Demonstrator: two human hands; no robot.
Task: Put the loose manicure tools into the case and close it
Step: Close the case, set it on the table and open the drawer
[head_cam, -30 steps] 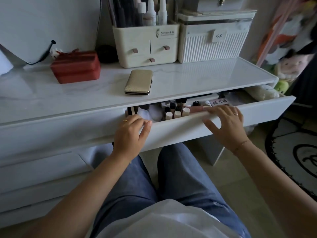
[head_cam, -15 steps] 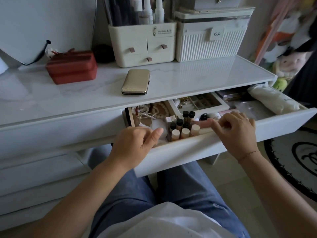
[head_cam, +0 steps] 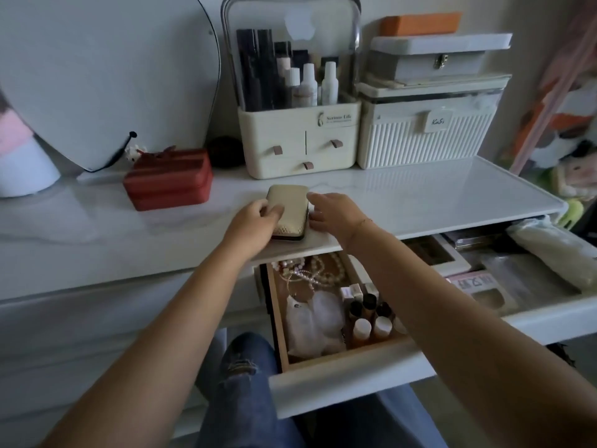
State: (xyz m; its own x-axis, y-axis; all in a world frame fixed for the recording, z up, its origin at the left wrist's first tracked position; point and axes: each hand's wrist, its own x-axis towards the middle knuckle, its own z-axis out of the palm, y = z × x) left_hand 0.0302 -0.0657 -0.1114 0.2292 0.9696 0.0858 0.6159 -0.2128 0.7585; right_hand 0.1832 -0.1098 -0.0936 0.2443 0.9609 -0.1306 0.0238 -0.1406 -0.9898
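Observation:
A flat gold manicure case [head_cam: 292, 206], closed, lies on the white vanity top [head_cam: 420, 195] near its front edge. My left hand [head_cam: 253, 221] holds the case's left side, thumb laid across its top. On the case's right edge my right hand [head_cam: 336, 213] touches it with loosely bent fingers. No loose manicure tools show on the top.
Below my arms the drawer [head_cam: 355, 379] stands pulled out, holding small bottles [head_cam: 368, 318], bead jewellery [head_cam: 310, 270] and packets. A red box [head_cam: 168, 181] sits left of the case. A cosmetics organiser [head_cam: 298, 137] and a ribbed white box [head_cam: 423, 137] stand behind; a mirror [head_cam: 97, 76] is back left.
Both hands left the drawer front after pulling it open and reached up to the gold case. The camera has tilted up and moved closer to the vanity.

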